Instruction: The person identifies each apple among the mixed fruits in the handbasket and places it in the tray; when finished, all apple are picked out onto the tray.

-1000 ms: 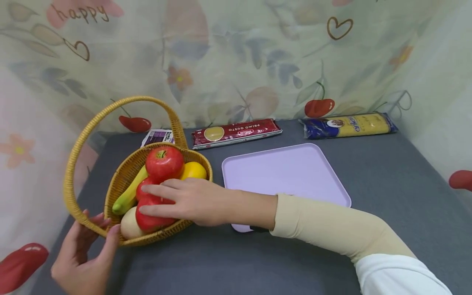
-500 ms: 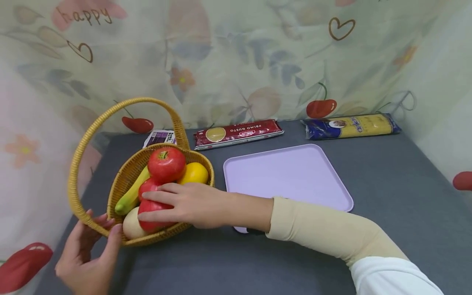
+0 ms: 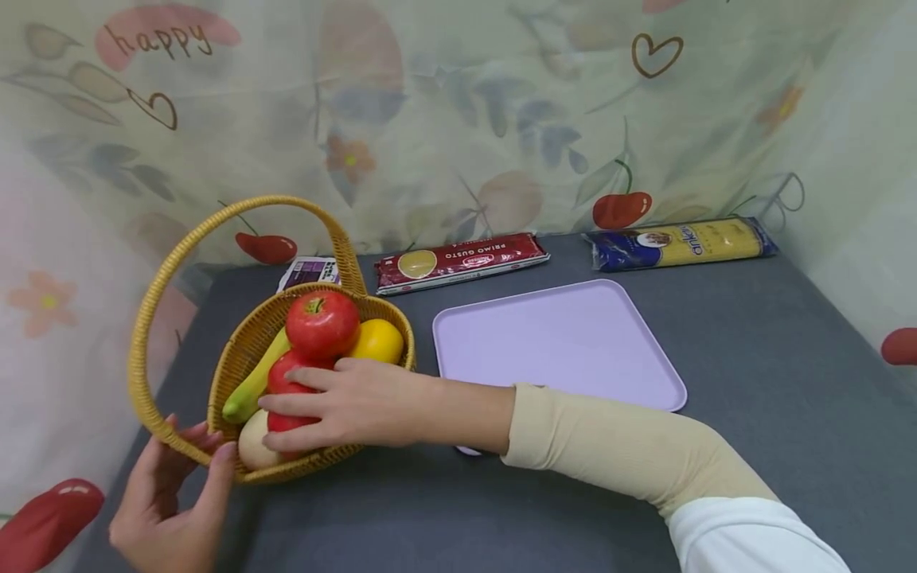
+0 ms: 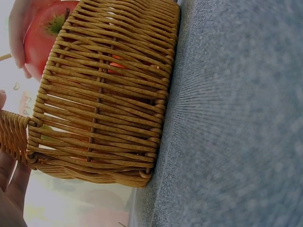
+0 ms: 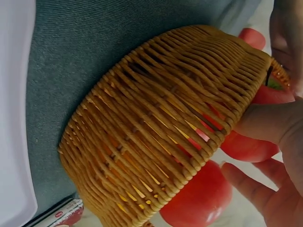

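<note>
A wicker basket (image 3: pixel 138 350) with a tall hoop handle stands at the left of the table in the head view. My left hand (image 3: pixel 168 497) holds it where the handle meets the rim, thumb on the near side. From the right, my right hand (image 3: pixel 365 404) spreads over a red apple (image 3: pixel 281 422) at the basket's front. The right wrist view shows my thumb (image 5: pixel 265 120) inside the rim against red fruit. Two more apples, one on top (image 3: pixel 322 324), lie behind, with a banana (image 3: pixel 258 378), a yellow fruit (image 3: pixel 380 342) and a pale round fruit (image 3: pixel 253 442).
A lilac tray (image 3: pixel 552 342) lies right of the basket, partly under my right forearm. Along the back wall are a red pasta packet (image 3: pixel 462 264), a blue and yellow pasta packet (image 3: pixel 684 243) and a small purple-and-white packet (image 3: pixel 310 272).
My right hand has shifted slightly towards the near left, its fingers now lower over the front apple. The left hand keeps its hold on the basket, which stays in place.
</note>
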Tool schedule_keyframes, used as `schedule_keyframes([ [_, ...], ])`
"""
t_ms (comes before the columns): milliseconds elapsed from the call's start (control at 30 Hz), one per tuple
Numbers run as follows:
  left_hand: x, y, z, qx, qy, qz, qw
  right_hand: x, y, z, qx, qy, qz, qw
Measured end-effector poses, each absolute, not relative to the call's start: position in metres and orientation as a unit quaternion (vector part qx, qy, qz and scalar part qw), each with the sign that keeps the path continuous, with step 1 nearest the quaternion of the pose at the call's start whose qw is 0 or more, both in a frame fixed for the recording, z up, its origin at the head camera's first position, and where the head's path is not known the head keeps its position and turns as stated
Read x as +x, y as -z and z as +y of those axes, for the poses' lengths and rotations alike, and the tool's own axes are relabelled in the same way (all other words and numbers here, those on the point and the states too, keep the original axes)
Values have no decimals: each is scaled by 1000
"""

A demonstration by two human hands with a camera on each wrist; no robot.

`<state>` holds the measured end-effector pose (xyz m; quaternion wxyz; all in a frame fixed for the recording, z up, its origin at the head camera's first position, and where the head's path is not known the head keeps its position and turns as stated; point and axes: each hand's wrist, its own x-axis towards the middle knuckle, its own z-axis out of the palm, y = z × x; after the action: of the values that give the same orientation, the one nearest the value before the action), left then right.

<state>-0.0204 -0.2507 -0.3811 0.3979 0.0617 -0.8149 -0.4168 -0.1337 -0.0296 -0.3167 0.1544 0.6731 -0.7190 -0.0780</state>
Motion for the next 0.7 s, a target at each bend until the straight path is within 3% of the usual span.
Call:
schedule_keyframes([
  [233,-20,382,-251,53,427,-803,412,-140,321,-27,683,37,-708,177],
  [533,-24,385,-249,50,454,-780,428,-159,319,-16,652,-110,-749,48],
  [700,-26,388,-249,39,483,-751,449,-157,317,-9,614,-143,-776,31],
])
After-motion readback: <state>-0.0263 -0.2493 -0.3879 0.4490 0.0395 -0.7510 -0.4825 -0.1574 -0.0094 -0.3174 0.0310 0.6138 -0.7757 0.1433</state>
